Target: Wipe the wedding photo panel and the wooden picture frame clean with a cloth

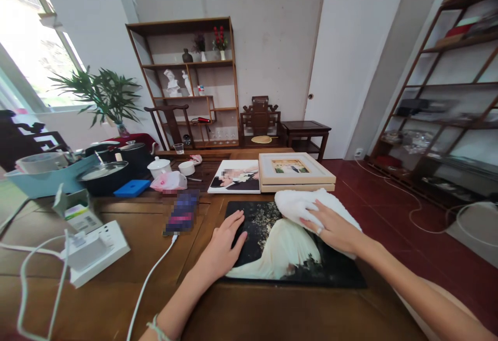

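Note:
A dark photo panel (290,247) with a pale, flowing dress on it lies flat on the wooden table in front of me. My left hand (223,245) rests on the panel's left edge with its fingers stretched out and the thumb apart. At the panel's upper right, my right hand (330,227) holds a fluffy white cloth (290,202) pressed against the picture. The cloth hides that corner of the panel. Just behind, a framed photo on a cream box (268,171) stands beside a white-edged photo panel (233,184).
Left of the panel lies a phone (182,214) on a white charging cable (150,273). A power strip (116,245), an opened small box (80,216), a blue box (132,188), a lidded pan (103,175) and a white teapot (158,166) stand further left.

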### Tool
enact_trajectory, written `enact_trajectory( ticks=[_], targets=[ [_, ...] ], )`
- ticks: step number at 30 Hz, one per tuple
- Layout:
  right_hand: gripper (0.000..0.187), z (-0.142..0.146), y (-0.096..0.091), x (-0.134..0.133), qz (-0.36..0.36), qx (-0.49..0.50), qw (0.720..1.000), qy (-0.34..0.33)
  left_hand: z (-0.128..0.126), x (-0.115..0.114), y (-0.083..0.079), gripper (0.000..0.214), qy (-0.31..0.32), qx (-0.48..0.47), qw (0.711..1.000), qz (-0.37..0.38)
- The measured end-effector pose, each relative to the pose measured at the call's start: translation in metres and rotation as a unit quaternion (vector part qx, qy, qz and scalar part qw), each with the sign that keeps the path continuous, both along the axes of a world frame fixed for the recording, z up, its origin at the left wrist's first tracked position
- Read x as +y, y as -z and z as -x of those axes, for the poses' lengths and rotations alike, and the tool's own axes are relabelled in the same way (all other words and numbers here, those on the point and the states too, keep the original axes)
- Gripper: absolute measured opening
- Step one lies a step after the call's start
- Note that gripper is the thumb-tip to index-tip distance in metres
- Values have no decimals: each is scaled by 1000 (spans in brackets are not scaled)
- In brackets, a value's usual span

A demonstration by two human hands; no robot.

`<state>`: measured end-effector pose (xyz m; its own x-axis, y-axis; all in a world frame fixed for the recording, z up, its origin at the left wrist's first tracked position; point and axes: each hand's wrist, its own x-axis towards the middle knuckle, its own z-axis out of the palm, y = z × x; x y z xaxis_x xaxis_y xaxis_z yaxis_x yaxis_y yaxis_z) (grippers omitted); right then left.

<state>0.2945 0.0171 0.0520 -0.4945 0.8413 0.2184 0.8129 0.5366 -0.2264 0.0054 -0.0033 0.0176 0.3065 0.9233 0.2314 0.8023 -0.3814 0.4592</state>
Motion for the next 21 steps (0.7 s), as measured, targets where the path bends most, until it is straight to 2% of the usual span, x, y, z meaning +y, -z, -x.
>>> enact_trajectory(
  ticks=[3,5,7,11,13,15,18,21],
  targets=[
    [42,4,3,10,-22,3,1000,3,0,0,0,40,-1,-8,1000,-9],
    [42,5,8,2,-31,-4,1000,-3,-1,0,1,39,-3,-12,1000,-13],
    [39,3,15,-19,-36,-16,999,-19,-1,1,2,39,-2,-12,1000,-15],
    [23,1,23,-81,-70,-10,994,-83,-2,3,4,40,-2,-6,1000,-19],
    [18,2,22,-107,-72,-8,990,-123,-2,3,5,40,-1,0,1000,-21],
    [18,4,17,-123,-54,-14,987,-149,-2,4,5,41,3,7,1000,-22],
    [18,3,4,-119,-16,-36,990,-133,-1,4,5,40,6,12,1000,-24],
    [26,-1,-6,-89,1,-54,995,-83,0,3,3,39,10,9,1000,-24]
  ],
)
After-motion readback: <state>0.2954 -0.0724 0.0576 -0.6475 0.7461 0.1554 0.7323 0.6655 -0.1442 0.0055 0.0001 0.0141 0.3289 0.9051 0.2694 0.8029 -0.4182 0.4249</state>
